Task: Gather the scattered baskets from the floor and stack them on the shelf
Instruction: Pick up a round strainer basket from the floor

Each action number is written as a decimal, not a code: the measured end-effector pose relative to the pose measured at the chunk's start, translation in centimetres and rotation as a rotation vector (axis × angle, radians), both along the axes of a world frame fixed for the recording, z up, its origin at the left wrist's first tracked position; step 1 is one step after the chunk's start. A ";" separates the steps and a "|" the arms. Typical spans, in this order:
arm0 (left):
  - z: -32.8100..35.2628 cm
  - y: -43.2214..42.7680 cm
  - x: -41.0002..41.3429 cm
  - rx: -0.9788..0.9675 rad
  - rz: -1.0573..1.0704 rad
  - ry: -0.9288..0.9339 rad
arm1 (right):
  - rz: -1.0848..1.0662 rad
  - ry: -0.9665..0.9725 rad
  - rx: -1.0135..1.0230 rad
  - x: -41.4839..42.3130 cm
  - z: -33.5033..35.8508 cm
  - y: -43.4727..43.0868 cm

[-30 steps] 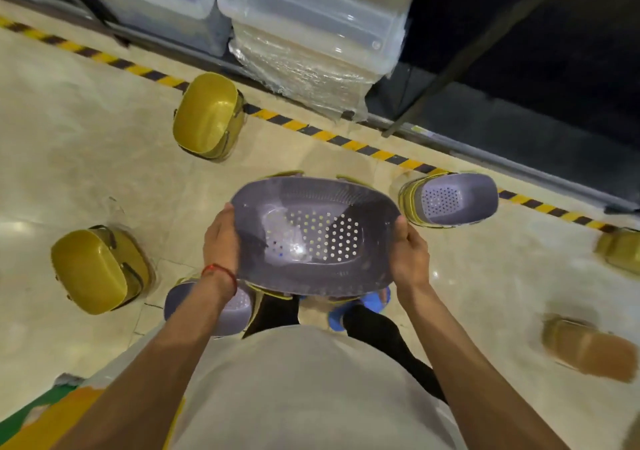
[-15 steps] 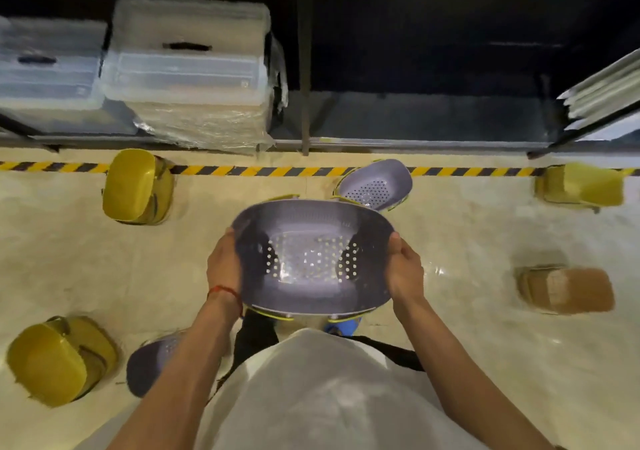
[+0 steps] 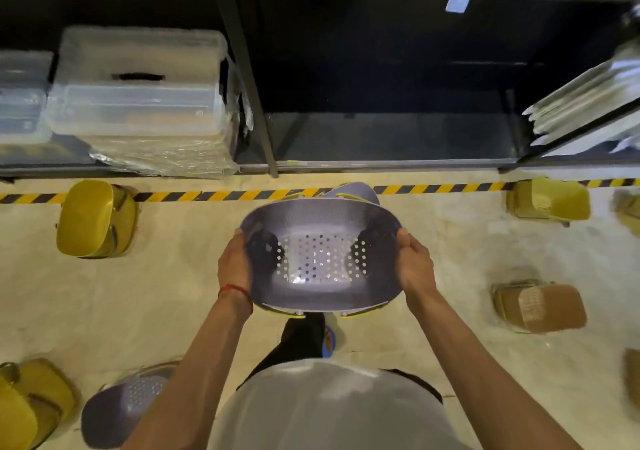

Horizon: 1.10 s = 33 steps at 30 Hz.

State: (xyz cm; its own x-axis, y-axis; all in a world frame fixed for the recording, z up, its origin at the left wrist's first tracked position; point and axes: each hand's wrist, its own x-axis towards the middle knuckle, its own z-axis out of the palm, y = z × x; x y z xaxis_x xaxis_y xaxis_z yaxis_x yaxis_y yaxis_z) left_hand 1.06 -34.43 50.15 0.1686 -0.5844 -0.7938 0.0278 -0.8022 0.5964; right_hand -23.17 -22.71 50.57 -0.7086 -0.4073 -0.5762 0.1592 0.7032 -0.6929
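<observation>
A person's left hand (image 3: pixel 234 265) and right hand (image 3: pixel 415 264) grip opposite ends of a grey basket (image 3: pixel 322 255), held between them above the floor (image 3: pixel 138 293), short of the shelf (image 3: pixel 391 141) beyond.

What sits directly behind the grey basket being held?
Another grey basket with yellow trim pokes out above the held basket's far rim, by the striped tape. Only its top edge shows; the rest is covered, so its pose cannot be told.
</observation>
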 end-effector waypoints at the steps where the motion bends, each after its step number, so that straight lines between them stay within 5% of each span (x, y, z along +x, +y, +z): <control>1: -0.5 -0.8 -0.5 0.002 -0.009 -0.015 | 0.006 -0.008 -0.001 -0.6 -0.2 -0.9; 6: -2.1 -4.3 -2.6 -0.014 -0.107 -0.115 | 0.082 -0.025 0.052 -3.8 -1.4 -5.7; 21: -4.3 -4.0 -13.1 0.011 0.480 -0.027 | 0.349 -0.161 0.142 -15.1 -5.8 -14.1; 33: -11.4 0.0 -23.8 0.137 0.628 -0.093 | 0.706 -0.053 0.181 -25.3 -11.6 -16.7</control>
State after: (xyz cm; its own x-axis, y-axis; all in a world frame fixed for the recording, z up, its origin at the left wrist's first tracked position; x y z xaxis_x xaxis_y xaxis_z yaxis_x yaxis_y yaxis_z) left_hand -22.78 -34.47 38.78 0.5171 -0.2468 -0.8196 0.4696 -0.7187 0.5127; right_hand -48.43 -39.46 38.97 -0.2815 -0.6522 -0.7038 -0.3450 0.7533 -0.5600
